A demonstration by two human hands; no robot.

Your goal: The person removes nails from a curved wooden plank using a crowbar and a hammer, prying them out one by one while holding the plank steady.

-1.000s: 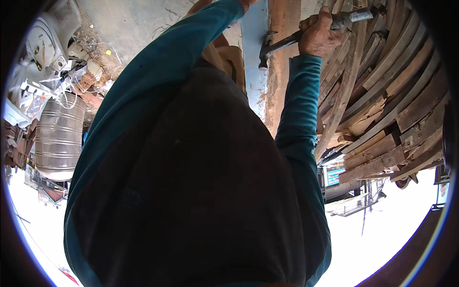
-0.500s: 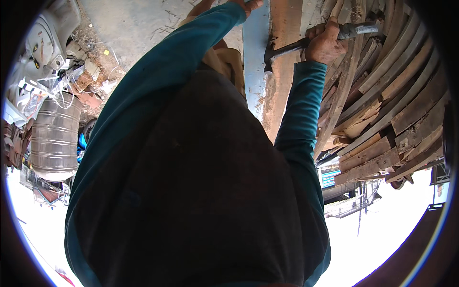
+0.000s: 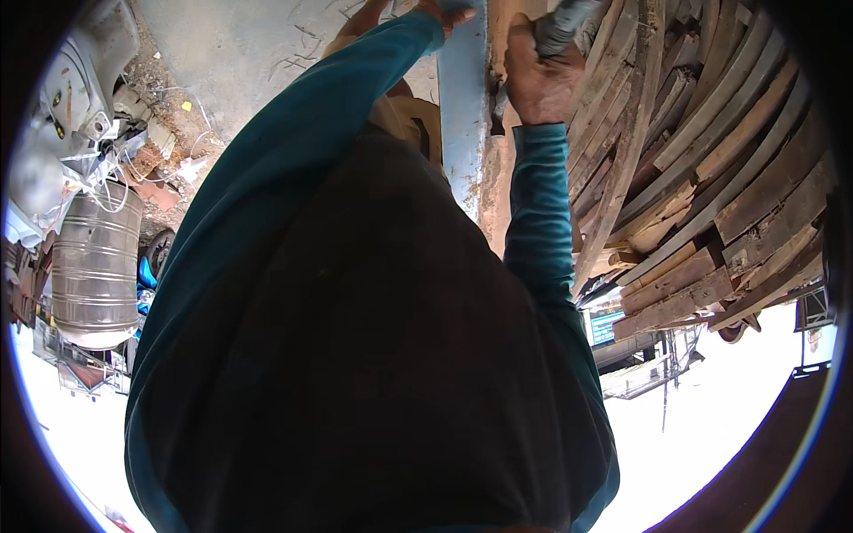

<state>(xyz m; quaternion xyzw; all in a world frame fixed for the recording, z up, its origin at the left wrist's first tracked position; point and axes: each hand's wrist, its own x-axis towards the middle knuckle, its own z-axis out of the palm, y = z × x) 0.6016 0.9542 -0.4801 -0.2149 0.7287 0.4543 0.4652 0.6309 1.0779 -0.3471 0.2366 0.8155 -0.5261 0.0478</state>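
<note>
My right hand (image 3: 544,84) is closed round the grey grip of a claw hammer (image 3: 558,34). The hammer's dark metal shows beside the fist, over the seam between a blue-painted board (image 3: 463,115) and a brown plank (image 3: 494,209). My left hand (image 3: 446,14) is at the top edge of the view, over the blue board. One digit stretches to the right across the board; the other fingers are cut off by the edge, so its grip is unclear. Both forearms are in teal sleeves.
Stacked old timber (image 3: 711,178) fills the right side, with a long loose batten (image 3: 626,160) along its near side. A ridged metal drum (image 3: 98,258) and white plastic scrap (image 3: 75,107) lie at the left. Loose nails (image 3: 306,40) are scattered on the grey surface.
My right hand has moved left and turned, so the hammer's grip now points up and right instead of straight right. My left hand has shifted slightly left and down. The view has moved slightly.
</note>
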